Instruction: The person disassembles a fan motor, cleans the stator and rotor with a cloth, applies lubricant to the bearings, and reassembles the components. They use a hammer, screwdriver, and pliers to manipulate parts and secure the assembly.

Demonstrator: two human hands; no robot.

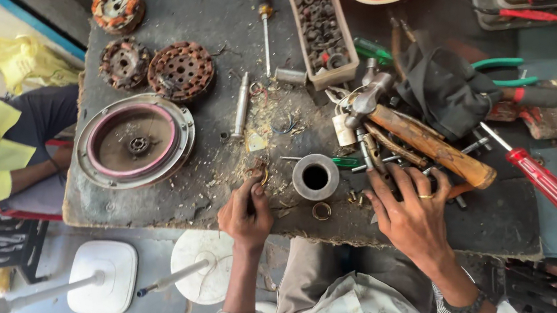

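My left hand [246,214] pinched a small brass ring [262,175], just left of the steel sleeve [315,177]. Right of that sleeve, my right hand [411,212] lay spread, fingers open, on the tool pile [393,156] below the wooden-handled hammer [427,144].

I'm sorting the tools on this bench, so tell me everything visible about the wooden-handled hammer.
The hammer lies flat on the dark workbench, on a heap of small metal tools. Its grey metal head points up-left; its worn brown wooden handle runs down-right, ending near the red-handled screwdriver. A black cloth lies along its upper side. The right hand reaches into the tools just below the handle.
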